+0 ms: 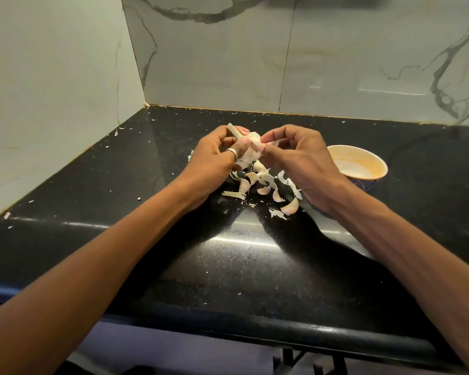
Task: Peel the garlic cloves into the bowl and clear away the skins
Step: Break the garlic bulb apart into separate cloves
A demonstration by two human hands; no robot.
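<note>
Left hand [214,155] grips garlic head [251,150]; right hand [295,155] pinches its skin. Peeling underway; bowl [374,165] beside right hand looks empty. Next: free a clove.

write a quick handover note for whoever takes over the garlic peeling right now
Left hand grips the garlic bulb above the countertop; right hand pinches skin on its side.
Loose skins and a clove lie on the countertop under the hands.
Bowl at right looks empty.
Done: some outer skin stripped.
Left: peel cloves into bowl, clear skins.
</note>
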